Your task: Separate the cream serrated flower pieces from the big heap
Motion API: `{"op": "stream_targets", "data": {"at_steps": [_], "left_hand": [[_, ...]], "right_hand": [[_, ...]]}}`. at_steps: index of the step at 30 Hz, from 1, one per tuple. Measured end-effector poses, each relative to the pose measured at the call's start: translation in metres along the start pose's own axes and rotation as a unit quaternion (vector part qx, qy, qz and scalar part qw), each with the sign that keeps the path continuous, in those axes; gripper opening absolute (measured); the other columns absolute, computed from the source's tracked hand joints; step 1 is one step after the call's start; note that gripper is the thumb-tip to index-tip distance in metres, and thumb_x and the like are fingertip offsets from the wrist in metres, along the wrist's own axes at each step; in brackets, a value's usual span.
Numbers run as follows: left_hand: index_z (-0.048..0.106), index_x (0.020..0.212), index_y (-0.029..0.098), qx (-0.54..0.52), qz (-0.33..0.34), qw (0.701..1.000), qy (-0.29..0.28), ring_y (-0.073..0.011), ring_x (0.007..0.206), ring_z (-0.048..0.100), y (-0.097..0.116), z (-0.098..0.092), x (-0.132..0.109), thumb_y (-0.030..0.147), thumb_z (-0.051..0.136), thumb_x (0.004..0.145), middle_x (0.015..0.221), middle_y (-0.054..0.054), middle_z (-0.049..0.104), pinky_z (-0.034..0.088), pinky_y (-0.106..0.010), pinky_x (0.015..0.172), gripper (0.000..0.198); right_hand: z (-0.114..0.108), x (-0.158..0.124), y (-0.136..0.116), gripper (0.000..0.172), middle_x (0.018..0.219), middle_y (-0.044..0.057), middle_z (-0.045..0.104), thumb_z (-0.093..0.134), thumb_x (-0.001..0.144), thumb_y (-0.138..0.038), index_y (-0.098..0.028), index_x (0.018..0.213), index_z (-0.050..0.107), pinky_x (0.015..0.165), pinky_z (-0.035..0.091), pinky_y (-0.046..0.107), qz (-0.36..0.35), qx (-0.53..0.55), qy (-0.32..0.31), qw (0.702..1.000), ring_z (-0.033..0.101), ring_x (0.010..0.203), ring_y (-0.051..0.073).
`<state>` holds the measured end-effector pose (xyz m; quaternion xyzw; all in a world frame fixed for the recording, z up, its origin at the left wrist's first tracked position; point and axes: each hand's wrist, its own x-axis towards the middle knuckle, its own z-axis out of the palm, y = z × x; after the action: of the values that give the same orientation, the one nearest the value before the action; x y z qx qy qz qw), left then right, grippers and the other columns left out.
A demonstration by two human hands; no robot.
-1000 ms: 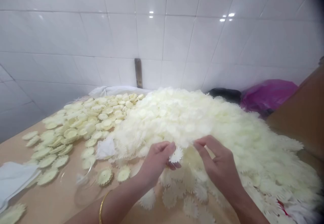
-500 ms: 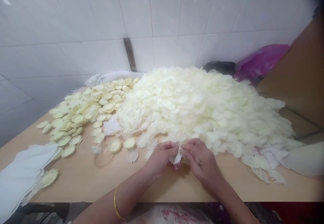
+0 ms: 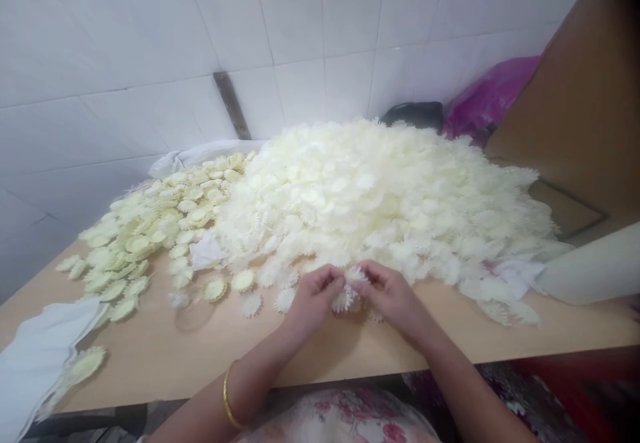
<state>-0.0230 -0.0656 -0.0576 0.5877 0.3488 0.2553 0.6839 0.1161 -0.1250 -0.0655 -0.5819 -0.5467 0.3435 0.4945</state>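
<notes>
Both my hands meet at the front edge of a large heap of pale cream flower-shaped pieces (image 3: 360, 189). Between the fingertips is a white flower-shaped piece (image 3: 345, 299) with a notched edge. My left hand (image 3: 317, 299) pinches it from the left, thumb and forefinger closed. From the other side my right hand (image 3: 387, 289) grips its upper part, fingers also closed. Part of the piece is hidden behind the fingers. Just left of my left hand, loose flower pieces (image 3: 285, 299) lie on the wooden table (image 3: 300, 363).
Thicker, yellower flower discs (image 3: 145, 236) are heaped on the left. White sheets (image 3: 45, 343) lie at the near left corner. A pale roll (image 3: 595, 263) sits at the right, beside a brown panel (image 3: 570, 109). A purple bag (image 3: 493, 96) and a dark object (image 3: 415, 115) stand behind the heap.
The view has tilted and shifted to the right. My hands have moved slightly up the picture, and more of the held flower piece shows between them.
</notes>
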Motion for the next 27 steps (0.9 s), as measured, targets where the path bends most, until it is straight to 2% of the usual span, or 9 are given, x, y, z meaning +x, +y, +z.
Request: {"op": "stream_targets", "data": {"at_steps": [1, 3, 5, 9, 12, 15, 18, 22, 27], "left_hand": [[0.056, 0.068, 0.016, 0.004, 0.003, 1.000, 0.003, -0.0087, 0.046, 0.048, 0.003, 0.001, 0.002, 0.035, 0.058, 0.071, 0.053, 0.002, 0.052, 0.038, -0.021, 0.046, 0.019], [0.057, 0.068, 0.015, 0.002, -0.004, 1.000, 0.011, -0.0082, 0.044, 0.047, 0.008, 0.003, 0.007, 0.034, 0.062, 0.068, 0.051, 0.003, 0.051, 0.038, -0.021, 0.044, 0.020], [0.058, 0.072, 0.014, -0.020, -0.025, 0.999, -0.008, -0.0085, 0.043, 0.048, 0.013, 0.003, 0.013, 0.033, 0.062, 0.068, 0.053, 0.002, 0.054, 0.037, -0.021, 0.043, 0.019], [0.057, 0.086, 0.014, -0.064, -0.073, 0.993, -0.063, -0.0121, 0.051, 0.055, 0.015, -0.002, 0.023, 0.019, 0.063, 0.067, 0.061, -0.003, 0.061, 0.040, -0.023, 0.049, 0.021], [0.056, 0.084, 0.014, -0.068, -0.097, 0.991, -0.069, -0.0115, 0.049, 0.055, 0.012, -0.003, 0.024, 0.016, 0.064, 0.065, 0.059, -0.001, 0.060, 0.038, -0.021, 0.047, 0.021], [0.055, 0.078, 0.015, -0.046, -0.102, 0.992, -0.052, -0.0102, 0.043, 0.053, 0.012, -0.001, 0.025, 0.022, 0.064, 0.067, 0.054, 0.000, 0.058, 0.036, -0.019, 0.041, 0.017], [0.053, 0.075, 0.015, -0.034, -0.072, 0.997, -0.011, -0.0088, 0.039, 0.050, 0.019, -0.003, 0.029, 0.025, 0.063, 0.067, 0.048, 0.002, 0.054, 0.034, -0.018, 0.039, 0.016], [0.051, 0.075, 0.015, -0.045, -0.032, 0.997, 0.054, -0.0088, 0.039, 0.050, 0.032, -0.008, 0.034, 0.027, 0.064, 0.066, 0.048, 0.002, 0.054, 0.034, -0.017, 0.038, 0.020], [0.053, 0.086, 0.015, -0.093, -0.002, 0.993, 0.073, -0.0098, 0.044, 0.054, 0.043, -0.020, 0.045, 0.021, 0.068, 0.061, 0.056, 0.005, 0.051, 0.040, -0.020, 0.044, 0.030]], "right_hand": [[-0.004, 0.001, -0.002, 0.021, 0.067, 0.000, 0.054, 0.048, 0.081, -0.035, -0.016, 0.077, 0.055, 0.056, 0.040, 0.023, 0.003, 0.006, -0.008, 1.000, 0.050, 0.063, 0.013], [-0.015, 0.004, -0.005, 0.021, 0.056, -0.004, 0.045, 0.051, 0.079, -0.034, -0.016, 0.067, 0.050, 0.050, 0.034, 0.021, -0.001, -0.012, 0.024, 1.000, 0.043, 0.053, 0.009], [-0.033, 0.006, -0.009, 0.025, 0.055, -0.005, 0.040, 0.053, 0.079, -0.032, -0.017, 0.061, 0.044, 0.051, 0.031, 0.020, -0.023, -0.043, 0.072, 0.996, 0.038, 0.052, 0.008], [-0.068, 0.004, -0.016, 0.040, 0.051, -0.006, 0.023, 0.046, 0.083, -0.036, -0.019, 0.053, 0.026, 0.043, 0.019, 0.021, -0.018, -0.088, 0.173, 0.981, 0.023, 0.045, 0.006], [-0.076, 0.002, -0.018, 0.045, 0.050, -0.006, 0.018, 0.045, 0.084, -0.040, -0.019, 0.051, 0.021, 0.043, 0.016, 0.022, -0.015, -0.109, 0.204, 0.973, 0.019, 0.044, 0.006], [-0.066, 0.007, -0.017, 0.050, 0.046, -0.007, 0.019, 0.043, 0.084, -0.045, -0.019, 0.048, 0.021, 0.042, 0.017, 0.022, -0.014, -0.108, 0.161, 0.981, 0.020, 0.041, 0.005], [-0.052, 0.020, -0.017, 0.051, 0.045, -0.006, 0.019, 0.039, 0.085, -0.047, -0.019, 0.047, 0.020, 0.042, 0.018, 0.023, -0.032, -0.105, 0.119, 0.987, 0.021, 0.041, 0.006], [-0.041, 0.044, -0.027, 0.040, 0.053, -0.004, 0.033, 0.035, 0.087, -0.041, -0.019, 0.055, 0.030, 0.046, 0.026, 0.021, -0.055, -0.063, 0.115, 0.990, 0.035, 0.049, 0.008], [-0.033, 0.080, -0.046, 0.027, 0.056, -0.004, 0.040, 0.041, 0.083, -0.032, -0.018, 0.060, 0.041, 0.051, 0.030, 0.022, -0.076, -0.057, 0.004, 0.995, 0.038, 0.052, 0.009]]}}
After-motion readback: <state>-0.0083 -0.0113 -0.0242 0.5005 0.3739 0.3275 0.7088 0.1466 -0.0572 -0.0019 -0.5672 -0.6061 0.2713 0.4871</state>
